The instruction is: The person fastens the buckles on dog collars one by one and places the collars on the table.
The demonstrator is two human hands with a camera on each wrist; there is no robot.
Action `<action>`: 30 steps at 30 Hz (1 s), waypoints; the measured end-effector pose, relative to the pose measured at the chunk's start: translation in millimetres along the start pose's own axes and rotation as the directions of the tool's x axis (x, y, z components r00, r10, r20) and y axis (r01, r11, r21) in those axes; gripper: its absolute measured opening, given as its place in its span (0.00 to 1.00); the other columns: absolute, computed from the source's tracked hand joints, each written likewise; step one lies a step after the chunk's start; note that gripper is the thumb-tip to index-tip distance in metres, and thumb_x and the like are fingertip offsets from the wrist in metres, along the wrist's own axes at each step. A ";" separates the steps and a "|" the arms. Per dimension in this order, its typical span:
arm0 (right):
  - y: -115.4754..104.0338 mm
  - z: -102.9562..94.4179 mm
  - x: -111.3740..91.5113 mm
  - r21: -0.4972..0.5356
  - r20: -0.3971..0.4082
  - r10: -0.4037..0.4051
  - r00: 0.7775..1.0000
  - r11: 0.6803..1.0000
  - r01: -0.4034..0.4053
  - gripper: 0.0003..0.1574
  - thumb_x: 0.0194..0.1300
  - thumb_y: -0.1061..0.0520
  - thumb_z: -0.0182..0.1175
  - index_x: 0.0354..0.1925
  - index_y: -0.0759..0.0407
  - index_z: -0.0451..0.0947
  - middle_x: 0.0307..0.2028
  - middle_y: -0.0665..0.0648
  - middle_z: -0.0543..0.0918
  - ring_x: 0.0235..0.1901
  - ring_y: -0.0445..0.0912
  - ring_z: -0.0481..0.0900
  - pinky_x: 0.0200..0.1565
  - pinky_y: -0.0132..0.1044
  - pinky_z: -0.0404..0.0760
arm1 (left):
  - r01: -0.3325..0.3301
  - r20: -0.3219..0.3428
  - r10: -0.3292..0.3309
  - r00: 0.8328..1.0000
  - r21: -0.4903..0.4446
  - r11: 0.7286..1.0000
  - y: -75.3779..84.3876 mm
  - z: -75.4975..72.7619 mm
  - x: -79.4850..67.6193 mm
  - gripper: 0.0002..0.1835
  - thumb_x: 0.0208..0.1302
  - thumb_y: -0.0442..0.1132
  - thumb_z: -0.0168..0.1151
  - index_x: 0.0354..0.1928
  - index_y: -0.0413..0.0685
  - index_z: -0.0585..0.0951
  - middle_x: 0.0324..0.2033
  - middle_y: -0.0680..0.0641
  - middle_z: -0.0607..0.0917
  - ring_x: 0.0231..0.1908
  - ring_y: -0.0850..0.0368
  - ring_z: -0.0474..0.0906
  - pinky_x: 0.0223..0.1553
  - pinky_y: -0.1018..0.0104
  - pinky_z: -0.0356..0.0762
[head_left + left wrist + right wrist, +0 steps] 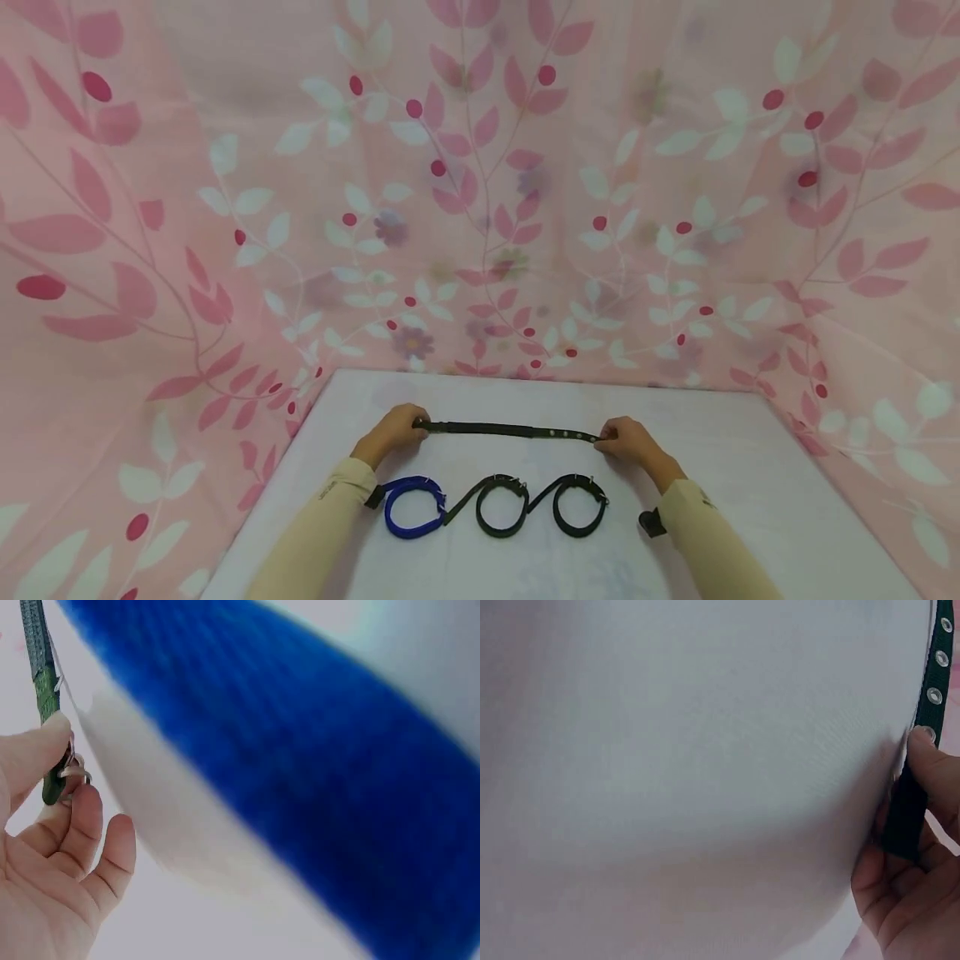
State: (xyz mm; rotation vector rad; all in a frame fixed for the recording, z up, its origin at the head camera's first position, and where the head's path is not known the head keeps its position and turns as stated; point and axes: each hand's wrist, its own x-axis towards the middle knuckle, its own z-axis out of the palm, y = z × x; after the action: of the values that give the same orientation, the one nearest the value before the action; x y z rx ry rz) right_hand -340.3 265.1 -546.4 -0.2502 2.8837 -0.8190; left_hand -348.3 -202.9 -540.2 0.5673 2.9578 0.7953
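Observation:
A dark green pet collar (495,429) is stretched lengthwise between both hands near the far side of the table. My left hand (397,427) pinches its buckle end between thumb and fingers; a metal ring (75,771) shows there in the left wrist view. At the other end, my right hand (628,439) pinches the strap tip, just past a row of metal eyelets (934,696). Nearer me lie a blue collar (415,533) and two dark collars, a middle one (501,533) and a right one (579,532), each buckled into a loop with its tail sticking out.
The white table (675,550) carries the looped collars in a row between my forearms. Pink floral cloth (480,250) hangs behind and at both sides. Blurred blue webbing (300,765) crosses much of the left wrist view, close to the camera.

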 end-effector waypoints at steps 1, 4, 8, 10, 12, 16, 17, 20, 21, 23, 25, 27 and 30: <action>0.2 -0.2 -1.2 0.017 0.003 -0.003 1.000 1.000 0.003 0.11 0.59 0.54 0.71 0.30 0.59 0.80 0.27 0.51 0.78 0.29 0.45 0.72 0.33 0.36 0.73 | 0.001 -0.008 -0.001 1.000 -0.006 1.000 -0.6 -0.6 -1.3 0.06 0.57 0.31 0.70 0.37 0.42 0.85 0.32 0.47 0.83 0.34 0.56 0.75 0.41 0.57 0.77; -1.6 -3.1 -6.7 0.124 -0.009 -0.003 1.000 0.992 0.004 0.10 0.60 0.53 0.70 0.32 0.59 0.82 0.27 0.52 0.80 0.28 0.44 0.75 0.31 0.35 0.75 | 0.020 -0.046 -0.023 0.999 -0.049 0.999 -1.5 -3.2 -4.8 0.04 0.58 0.33 0.69 0.36 0.44 0.85 0.30 0.49 0.83 0.32 0.58 0.74 0.39 0.60 0.75; -7.4 -12.5 -21.6 0.316 -0.070 0.046 0.997 0.948 -0.022 0.13 0.62 0.53 0.69 0.38 0.63 0.83 0.31 0.60 0.84 0.29 0.47 0.79 0.31 0.37 0.80 | 0.030 -0.042 -0.045 0.998 -0.308 0.951 9.9 -11.1 -7.1 0.06 0.61 0.33 0.67 0.40 0.39 0.84 0.30 0.46 0.83 0.31 0.53 0.79 0.35 0.62 0.81; -11.1 -18.3 -30.8 0.400 -0.103 0.086 0.991 0.916 -0.038 0.15 0.63 0.53 0.68 0.41 0.65 0.83 0.35 0.64 0.84 0.30 0.48 0.80 0.32 0.37 0.82 | 0.024 -0.039 -0.048 0.998 -0.473 0.881 19.8 -15.8 -7.7 0.09 0.62 0.32 0.66 0.43 0.34 0.82 0.32 0.42 0.84 0.32 0.48 0.83 0.35 0.61 0.84; -15.5 -23.1 -39.0 0.463 -0.135 0.124 0.983 0.885 -0.048 0.18 0.64 0.53 0.68 0.43 0.66 0.83 0.35 0.63 0.84 0.29 0.48 0.80 0.32 0.35 0.83 | 0.017 -0.059 -0.066 0.996 -0.603 0.798 29.4 -20.0 -8.7 0.12 0.61 0.30 0.66 0.46 0.31 0.81 0.32 0.39 0.83 0.33 0.45 0.85 0.36 0.59 0.86; -27.8 -29.0 -50.8 0.594 -0.150 0.141 0.979 0.804 -0.024 0.23 0.66 0.53 0.66 0.50 0.71 0.81 0.26 0.57 0.80 0.24 0.45 0.77 0.32 0.34 0.84 | 0.016 -0.108 -0.156 0.982 -0.776 0.631 41.7 -26.9 -17.1 0.15 0.57 0.28 0.70 0.47 0.32 0.81 0.34 0.42 0.80 0.36 0.46 0.87 0.39 0.59 0.86; -31.4 -29.5 -53.2 0.630 -0.149 0.137 0.979 0.776 -0.013 0.25 0.66 0.52 0.65 0.51 0.72 0.80 0.24 0.55 0.79 0.23 0.44 0.77 0.32 0.34 0.84 | 0.018 -0.107 -0.173 0.979 -0.801 0.598 43.1 -28.0 -20.3 0.16 0.56 0.28 0.71 0.47 0.32 0.82 0.34 0.43 0.80 0.36 0.48 0.87 0.40 0.60 0.86; -41.3 -30.6 -60.7 0.719 -0.136 0.080 0.988 0.694 0.043 0.26 0.68 0.52 0.63 0.52 0.74 0.79 0.23 0.54 0.78 0.23 0.42 0.77 0.31 0.34 0.84 | 0.023 -0.080 -0.173 0.982 -0.852 0.524 45.8 -30.5 -32.6 0.17 0.55 0.30 0.73 0.47 0.33 0.82 0.33 0.46 0.80 0.37 0.50 0.87 0.43 0.59 0.85; -44.1 -30.9 -63.6 0.739 -0.128 0.048 0.991 0.670 0.063 0.25 0.69 0.51 0.62 0.52 0.73 0.79 0.24 0.54 0.79 0.23 0.42 0.77 0.31 0.33 0.84 | 0.020 -0.073 -0.162 0.984 -0.860 0.510 46.3 -31.2 -37.2 0.18 0.55 0.31 0.73 0.47 0.32 0.82 0.34 0.47 0.81 0.37 0.50 0.87 0.44 0.58 0.85; -49.0 -31.8 -70.4 0.777 -0.113 -0.004 0.994 0.623 0.091 0.22 0.71 0.52 0.61 0.50 0.70 0.81 0.25 0.54 0.80 0.22 0.41 0.77 0.30 0.33 0.83 | 0.007 -0.065 -0.134 0.989 -0.877 0.481 47.4 -32.4 -46.2 0.18 0.55 0.31 0.73 0.48 0.32 0.81 0.34 0.47 0.82 0.37 0.52 0.87 0.47 0.57 0.85; -53.2 -33.3 -78.4 0.798 -0.095 -0.053 0.994 0.593 0.108 0.18 0.72 0.53 0.59 0.49 0.65 0.82 0.26 0.54 0.81 0.22 0.41 0.77 0.30 0.33 0.82 | -0.009 -0.066 -0.112 0.991 -0.894 0.448 48.6 -33.6 -54.9 0.18 0.56 0.31 0.72 0.48 0.31 0.81 0.36 0.46 0.83 0.38 0.53 0.87 0.48 0.57 0.84; -58.0 -35.2 -86.6 0.810 -0.087 -0.080 0.993 0.574 0.118 0.15 0.73 0.53 0.58 0.47 0.61 0.84 0.26 0.52 0.82 0.23 0.41 0.78 0.30 0.33 0.82 | -0.035 -0.083 -0.099 0.992 -0.911 0.411 50.8 -35.4 -62.7 0.17 0.58 0.30 0.71 0.49 0.32 0.81 0.38 0.45 0.83 0.39 0.53 0.87 0.49 0.57 0.83; -66.1 -37.4 -96.8 0.798 -0.102 -0.108 0.989 0.585 0.147 0.13 0.72 0.55 0.58 0.47 0.61 0.83 0.28 0.53 0.83 0.28 0.42 0.81 0.32 0.35 0.84 | -0.097 -0.135 -0.082 0.987 -0.927 0.361 54.2 -38.8 -73.3 0.13 0.62 0.30 0.67 0.48 0.35 0.83 0.39 0.45 0.82 0.39 0.55 0.87 0.49 0.58 0.83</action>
State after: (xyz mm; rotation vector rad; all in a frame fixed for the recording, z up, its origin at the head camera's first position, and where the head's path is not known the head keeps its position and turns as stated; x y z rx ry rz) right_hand -244.1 247.6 -471.8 -0.3234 2.1967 -2.0586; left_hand -266.0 -203.8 -484.8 0.3872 1.9503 2.3340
